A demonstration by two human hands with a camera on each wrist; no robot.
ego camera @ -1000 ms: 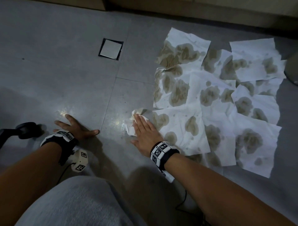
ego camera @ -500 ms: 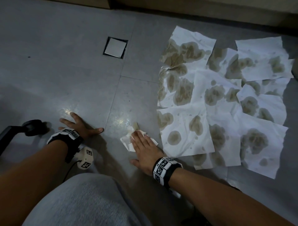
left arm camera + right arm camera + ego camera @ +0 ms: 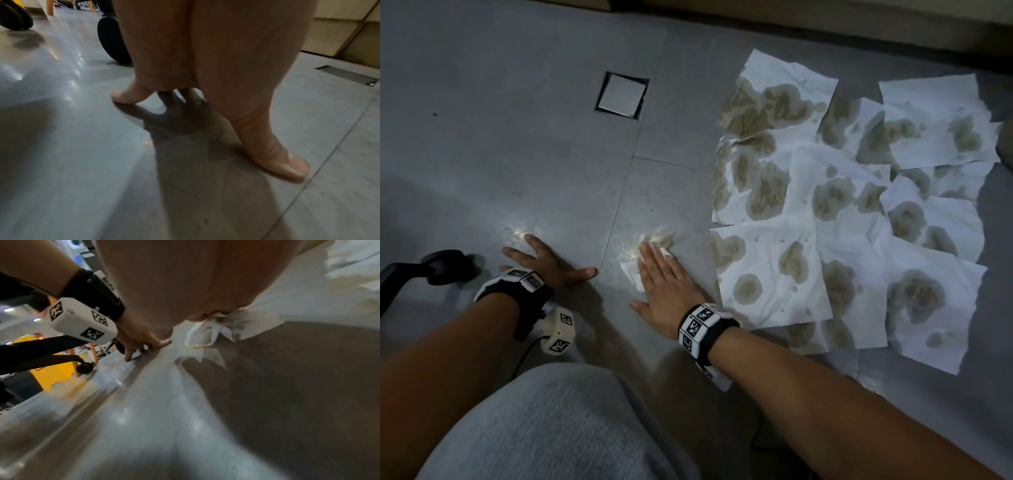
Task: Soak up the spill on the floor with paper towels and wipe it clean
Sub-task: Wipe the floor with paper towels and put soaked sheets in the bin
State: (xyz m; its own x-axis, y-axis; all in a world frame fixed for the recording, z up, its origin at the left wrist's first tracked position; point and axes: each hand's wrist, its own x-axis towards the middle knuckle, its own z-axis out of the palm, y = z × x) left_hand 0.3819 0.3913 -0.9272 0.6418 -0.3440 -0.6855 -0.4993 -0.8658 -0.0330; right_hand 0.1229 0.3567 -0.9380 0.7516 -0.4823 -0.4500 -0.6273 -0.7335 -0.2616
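The grey tiled floor (image 3: 551,154) is carrying everything here. A patch of overlapping paper towels (image 3: 859,212), blotched with brown wet stains, is lying flat on it at the right. Just left of the patch a small crumpled wad (image 3: 631,272) is lying on the tile, with the right hand (image 3: 667,284) pressing flat on it. The left hand (image 3: 544,257) is resting on the floor well to the left, fingers spread. A square hatch (image 3: 622,96) is sitting flush in a tile farther off. A black caster (image 3: 443,267) is standing at the left edge.

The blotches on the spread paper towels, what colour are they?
Brownish-olive blotches on white, clearest in the head view.
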